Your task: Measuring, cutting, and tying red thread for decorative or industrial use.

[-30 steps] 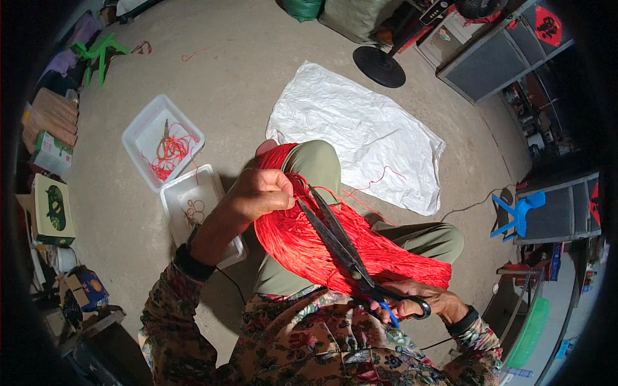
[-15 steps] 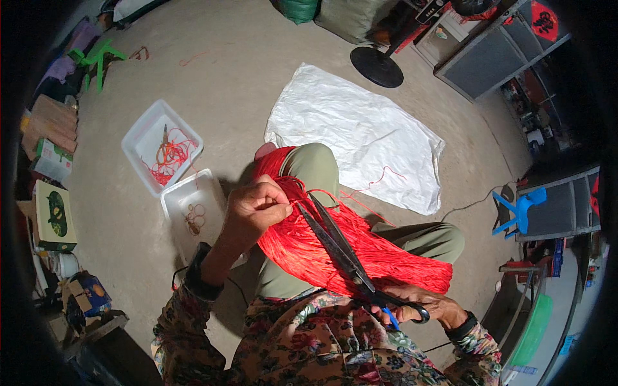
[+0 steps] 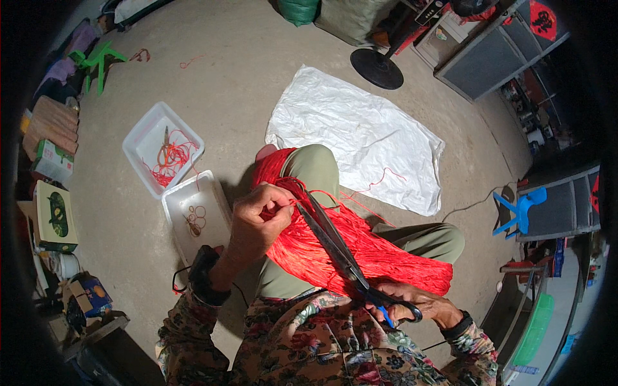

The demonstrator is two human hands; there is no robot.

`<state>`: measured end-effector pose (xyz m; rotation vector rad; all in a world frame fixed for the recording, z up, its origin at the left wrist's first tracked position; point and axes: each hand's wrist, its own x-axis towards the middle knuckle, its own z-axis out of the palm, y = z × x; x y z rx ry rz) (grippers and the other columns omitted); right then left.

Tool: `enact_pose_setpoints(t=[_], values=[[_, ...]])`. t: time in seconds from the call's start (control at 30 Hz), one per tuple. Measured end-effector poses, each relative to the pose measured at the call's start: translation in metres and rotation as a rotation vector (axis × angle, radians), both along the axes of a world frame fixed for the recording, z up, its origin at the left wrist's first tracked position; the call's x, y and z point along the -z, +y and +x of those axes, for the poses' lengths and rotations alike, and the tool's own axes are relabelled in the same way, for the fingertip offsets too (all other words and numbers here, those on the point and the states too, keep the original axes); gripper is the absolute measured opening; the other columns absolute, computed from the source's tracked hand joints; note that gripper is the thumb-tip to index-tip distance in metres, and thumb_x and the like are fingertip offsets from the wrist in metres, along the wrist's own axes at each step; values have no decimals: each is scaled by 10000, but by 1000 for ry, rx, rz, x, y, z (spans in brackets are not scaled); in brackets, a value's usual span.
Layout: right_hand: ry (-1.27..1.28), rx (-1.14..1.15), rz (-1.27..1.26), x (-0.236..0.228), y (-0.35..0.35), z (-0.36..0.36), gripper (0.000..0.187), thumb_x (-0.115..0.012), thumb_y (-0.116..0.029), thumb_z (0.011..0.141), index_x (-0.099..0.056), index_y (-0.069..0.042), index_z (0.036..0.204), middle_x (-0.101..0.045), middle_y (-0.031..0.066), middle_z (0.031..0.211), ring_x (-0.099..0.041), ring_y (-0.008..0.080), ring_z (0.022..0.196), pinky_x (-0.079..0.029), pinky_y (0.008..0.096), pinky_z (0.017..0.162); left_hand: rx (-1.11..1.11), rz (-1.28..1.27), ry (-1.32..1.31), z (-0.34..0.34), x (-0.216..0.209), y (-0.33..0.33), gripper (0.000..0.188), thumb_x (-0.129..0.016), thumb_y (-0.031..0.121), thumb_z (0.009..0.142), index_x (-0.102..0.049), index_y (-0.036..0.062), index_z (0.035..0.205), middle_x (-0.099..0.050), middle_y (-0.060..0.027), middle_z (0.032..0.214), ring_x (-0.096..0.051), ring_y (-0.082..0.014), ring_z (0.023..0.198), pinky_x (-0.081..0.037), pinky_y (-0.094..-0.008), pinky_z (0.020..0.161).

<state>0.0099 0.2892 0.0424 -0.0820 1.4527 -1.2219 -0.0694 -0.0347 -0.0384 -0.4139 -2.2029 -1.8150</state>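
Observation:
A thick bundle of red cord (image 3: 399, 260) lies across my lap over both legs. My left hand (image 3: 262, 217) pinches a piece of the red cord near the bundle's upper left end. In my right hand (image 3: 412, 303) are large dark scissors (image 3: 336, 246) with black and blue handles, my fingers round the grips. The long blades slant up and left over the bundle, slightly apart, their tips close beside my left fingers. Whether cord lies between the blades at the tips I cannot tell.
Left of me stand a white bin (image 3: 132, 145) with orange-handled scissors and red cord scraps, and a white tray (image 3: 170, 222) with several rings. A white sheet (image 3: 360, 135) lies ahead. Around are a fan base (image 3: 376, 69), a blue stool (image 3: 524, 209) and a green stool (image 3: 100, 61).
The scissor blades have closed partway, and the handles have drawn nearer each other. My left hand has shifted slightly to the right, still pinching the cord.

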Motion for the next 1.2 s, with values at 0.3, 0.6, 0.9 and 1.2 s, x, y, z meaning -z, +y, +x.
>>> enact_pose_setpoints(t=[0.3,0.6,0.9,1.2], values=[[36,7,16,-8,-17,-12,499,-630,-447,893,-555,-29,1155,-545,-2,945,-499,87,872,-412,235,765,-105,-57,32,7,-3,7,144,-641,-87,764,-562,19,821,-609,-61,842,-482,-86,684,-438,-241,623],[-65,96,-69,-7,-29,-21,476,-606,-408,911,-540,-1,1149,-562,27,914,-571,108,845,-451,259,762,-82,-42,10,8,-6,5,102,-669,-42,781,-583,2,814,-606,-61,813,-506,-112,697,-428,-257,624],[7,77,-49,-6,-40,-31,664,-612,-540,861,-509,32,1183,-633,73,886,-635,165,859,-496,280,699,-96,1,27,7,-4,6,104,-692,-19,766,-594,-1,798,-593,-87,756,-577,-200,696,-458,-305,632],[47,117,-33,4,-40,-25,570,-599,-512,887,-553,20,1087,-601,40,828,-581,115,749,-472,267,676,-98,25,-10,8,-5,6,100,-684,-12,776,-586,-7,796,-597,-103,755,-585,-224,697,-465,-320,652]])
